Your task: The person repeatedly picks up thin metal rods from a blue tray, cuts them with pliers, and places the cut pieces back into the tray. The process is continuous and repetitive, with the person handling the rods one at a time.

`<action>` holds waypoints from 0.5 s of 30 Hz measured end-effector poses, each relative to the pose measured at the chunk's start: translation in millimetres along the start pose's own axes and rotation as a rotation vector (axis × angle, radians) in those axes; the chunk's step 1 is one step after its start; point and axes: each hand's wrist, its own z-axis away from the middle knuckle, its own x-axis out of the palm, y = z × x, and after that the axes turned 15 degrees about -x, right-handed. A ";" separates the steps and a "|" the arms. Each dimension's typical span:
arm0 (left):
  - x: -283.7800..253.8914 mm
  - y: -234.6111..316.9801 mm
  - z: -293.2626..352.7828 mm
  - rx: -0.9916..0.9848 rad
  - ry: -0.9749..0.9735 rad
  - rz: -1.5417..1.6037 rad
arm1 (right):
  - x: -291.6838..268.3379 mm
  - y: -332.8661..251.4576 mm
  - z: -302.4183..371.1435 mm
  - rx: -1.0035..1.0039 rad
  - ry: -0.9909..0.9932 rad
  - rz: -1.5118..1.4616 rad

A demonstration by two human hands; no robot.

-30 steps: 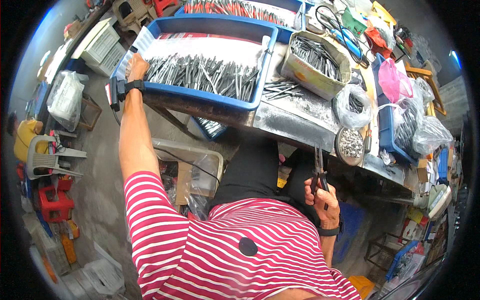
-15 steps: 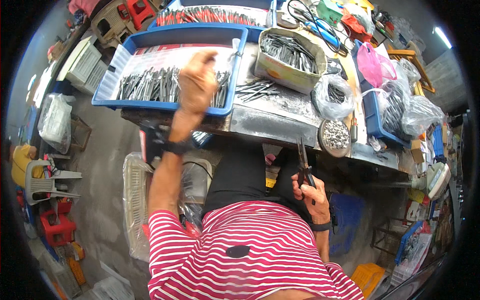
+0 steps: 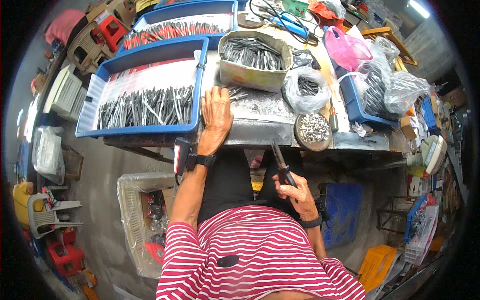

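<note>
Cluttered workbench (image 3: 262,131); right fingers (image 3: 288,190) curled around pliers (image 3: 284,170).

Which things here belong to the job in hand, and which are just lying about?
Likely part of the job:
Black-handled metal pliers, in the right hand
Loose dark metal pieces, by the left hand
Blue rectangular plastic tray, left of that hand

Probably just lying about:
Pink plastic bag
Red plastic stool at lower left
Orange-yellow plastic crate at lower right
</note>
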 end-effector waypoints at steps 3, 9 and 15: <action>-0.7 -0.2 -2.0 0.031 0.008 0.047 | 0.4 1.4 -0.6 0.019 -0.018 0.010; -2.2 6.8 1.4 0.019 -0.099 0.072 | 3.0 -1.6 -3.7 -0.024 -0.017 0.017; -2.1 12.6 5.6 0.041 -0.050 0.066 | 7.8 -9.7 -5.3 -0.051 -0.028 0.084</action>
